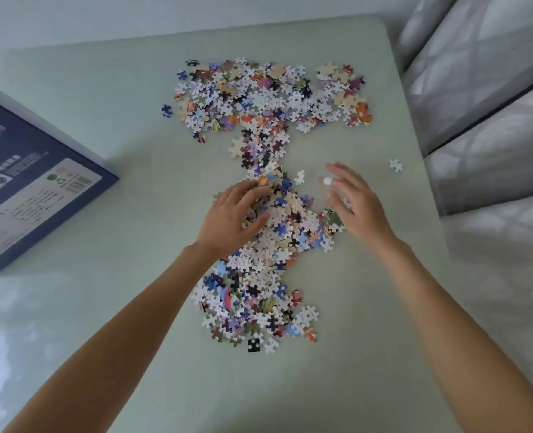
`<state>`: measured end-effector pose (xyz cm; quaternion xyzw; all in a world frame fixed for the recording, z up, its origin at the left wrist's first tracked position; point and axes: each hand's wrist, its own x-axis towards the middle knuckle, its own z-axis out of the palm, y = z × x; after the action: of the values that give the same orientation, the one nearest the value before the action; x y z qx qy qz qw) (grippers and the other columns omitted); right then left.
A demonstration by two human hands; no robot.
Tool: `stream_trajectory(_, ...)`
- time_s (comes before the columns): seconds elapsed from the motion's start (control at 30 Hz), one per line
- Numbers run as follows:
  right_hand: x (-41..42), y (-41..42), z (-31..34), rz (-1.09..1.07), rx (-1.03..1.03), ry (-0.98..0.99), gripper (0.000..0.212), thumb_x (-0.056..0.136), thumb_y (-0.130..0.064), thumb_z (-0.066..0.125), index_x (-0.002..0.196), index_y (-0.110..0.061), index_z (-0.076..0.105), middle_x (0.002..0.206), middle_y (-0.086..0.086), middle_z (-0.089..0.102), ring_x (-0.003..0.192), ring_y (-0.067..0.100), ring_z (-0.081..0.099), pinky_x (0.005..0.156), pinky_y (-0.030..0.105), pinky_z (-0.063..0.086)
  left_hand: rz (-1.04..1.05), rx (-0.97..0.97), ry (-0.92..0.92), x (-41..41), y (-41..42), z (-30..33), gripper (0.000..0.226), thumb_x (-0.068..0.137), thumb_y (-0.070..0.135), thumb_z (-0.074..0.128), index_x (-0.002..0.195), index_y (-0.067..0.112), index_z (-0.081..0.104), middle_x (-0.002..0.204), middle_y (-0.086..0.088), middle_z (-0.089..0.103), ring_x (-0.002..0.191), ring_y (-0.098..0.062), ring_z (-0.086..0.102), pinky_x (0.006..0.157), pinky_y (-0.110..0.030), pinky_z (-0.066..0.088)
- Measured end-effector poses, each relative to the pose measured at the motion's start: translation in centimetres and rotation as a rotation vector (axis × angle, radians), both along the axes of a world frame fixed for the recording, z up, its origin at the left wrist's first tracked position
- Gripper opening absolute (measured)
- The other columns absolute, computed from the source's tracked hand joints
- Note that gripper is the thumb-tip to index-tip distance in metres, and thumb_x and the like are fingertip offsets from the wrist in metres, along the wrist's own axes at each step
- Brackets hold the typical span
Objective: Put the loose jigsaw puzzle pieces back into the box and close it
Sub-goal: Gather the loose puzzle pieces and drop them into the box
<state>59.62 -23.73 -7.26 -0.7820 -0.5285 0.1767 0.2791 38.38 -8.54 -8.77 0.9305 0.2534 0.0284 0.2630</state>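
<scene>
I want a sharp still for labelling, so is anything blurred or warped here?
Head view: right hand smeared by motion blur; left hand and puzzle pieces fairly sharp; wide-angle lens bends the table edges and box; light soft and even, no glare.
</scene>
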Motion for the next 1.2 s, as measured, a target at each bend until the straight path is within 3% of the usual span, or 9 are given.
stream_trajectory(0.1, 5.3, -1.4, -1.2, -0.270, -0.134, -0.175, 0.054, 0.094, -0.041, 0.033, 0.133, -0.004, 0.045, 0.148, 0.018, 0.031, 0.140, 0.034, 0.020, 0.114, 0.049, 0.018, -0.018, 0.004, -0.010, -0.2, 0.2, 0.4, 0.043, 0.094, 0.053, 0.032, 0.129, 0.034, 0.047, 0.142, 0.001, 0.042, 0.129, -0.020, 0.040, 0.106, -0.042, 0.035)
stream_trajectory(0.2, 6.3, -1.3, -2.6, -0.386, -0.325, -0.113, 0.065, 0.095, -0.046, 0.031, 0.145, -0.005, 0.023, 0.154, 0.022, 0.008, 0.143, 0.036, 0.002, 0.117, 0.047, 0.002, -0.031, -0.020, -0.022, -0.1, 0.6, 0.6, 0.044, 0.093, 0.054, 0.031, 0.126, 0.032, 0.052, 0.139, 0.000, 0.045, 0.127, -0.021, 0.043, 0.104, -0.043, 0.038)
stream_trajectory(0.4, -4.5, 0.4, -2.1, 0.035, -0.254, -0.023, 0.071, 0.093, -0.059, 0.018, 0.149, -0.017, 0.003, 0.156, 0.005, -0.008, 0.142, 0.017, -0.012, 0.117, 0.037, -0.006, -0.050, -0.005, -0.017, -1.0, 0.3, 0.5, 0.046, 0.087, 0.051, 0.048, 0.127, 0.029, 0.052, 0.137, 0.001, 0.048, 0.123, -0.021, 0.047, 0.099, -0.039, 0.041)
stream_trajectory(0.5, -9.2, -0.3, -1.5, 0.128, -0.228, 0.105, 0.076, 0.092, -0.058, 0.032, 0.149, -0.018, 0.002, 0.156, 0.001, -0.010, 0.141, 0.012, -0.016, 0.115, 0.035, -0.009, -0.049, 0.001, 0.008, -2.5, -0.9, 1.3, 0.050, 0.082, 0.046, 0.062, 0.127, 0.026, 0.051, 0.136, 0.001, 0.049, 0.121, -0.022, 0.048, 0.097, -0.041, 0.044)
stream_trajectory(0.67, -11.4, -1.3, 0.8, 0.105, -0.156, 0.307, 0.068, 0.090, -0.034, 0.057, 0.146, -0.021, 0.022, 0.155, 0.000, 0.016, 0.142, 0.015, 0.012, 0.117, 0.041, 0.016, 0.020, -0.097, 0.064, -5.9, -3.0, 2.8, 0.068, 0.079, 0.045, 0.068, 0.137, 0.034, 0.035, 0.131, 0.001, 0.053, 0.118, -0.021, 0.049, 0.093, -0.040, 0.047)
stream_trajectory(0.73, -10.9, -1.1, 1.4, 0.044, -0.144, 0.195, 0.070, 0.085, -0.035, 0.062, 0.144, -0.018, 0.027, 0.153, 0.004, 0.021, 0.139, 0.021, 0.022, 0.113, 0.046, 0.025, 0.054, -0.116, 0.113, -6.7, -3.3, 3.0, 0.083, 0.076, 0.048, 0.070, 0.144, 0.033, 0.024, 0.137, -0.002, 0.046, 0.123, -0.022, 0.042, 0.096, -0.040, 0.045)
stream_trajectory(0.87, -11.1, 0.4, 2.0, 0.145, -0.432, -0.118, 0.103, 0.067, -0.057, 0.072, 0.146, -0.028, 0.012, 0.154, 0.007, 0.004, 0.134, 0.032, 0.021, 0.103, 0.050, 0.031, 0.101, -0.061, 0.273, -6.6, -3.4, 3.2, 0.103, 0.063, 0.059, 0.074, 0.146, 0.029, 0.021, 0.146, -0.005, 0.029, 0.133, -0.026, 0.023, 0.106, -0.044, 0.036)
stream_trajectory(1.0, -11.4, 1.8, 2.1, 0.310, -0.503, -0.232, 0.106, 0.062, -0.062, 0.072, 0.146, -0.031, 0.015, 0.153, 0.002, 0.011, 0.130, 0.029, 0.024, 0.100, 0.046, 0.036, 0.129, -0.063, 0.344, -6.5, -3.8, 3.3, 0.095, 0.065, 0.054, 0.076, 0.144, 0.031, 0.027, 0.141, -0.003, 0.030, 0.126, -0.024, 0.030, 0.099, -0.037, 0.040)
stream_trajectory(1.2, -10.9, 2.7, 2.6, 0.326, -0.434, -0.170, 0.080, 0.072, -0.042, 0.073, 0.140, -0.024, 0.035, 0.136, 0.001, 0.039, 0.118, 0.022, 0.038, 0.080, 0.033, 0.048, 0.170, -0.144, 0.221, -6.7, -3.8, 3.2, 0.071, 0.073, 0.037, 0.076, 0.135, 0.027, 0.043, 0.128, -0.004, 0.048, 0.112, -0.023, 0.049, 0.092, -0.032, 0.042)
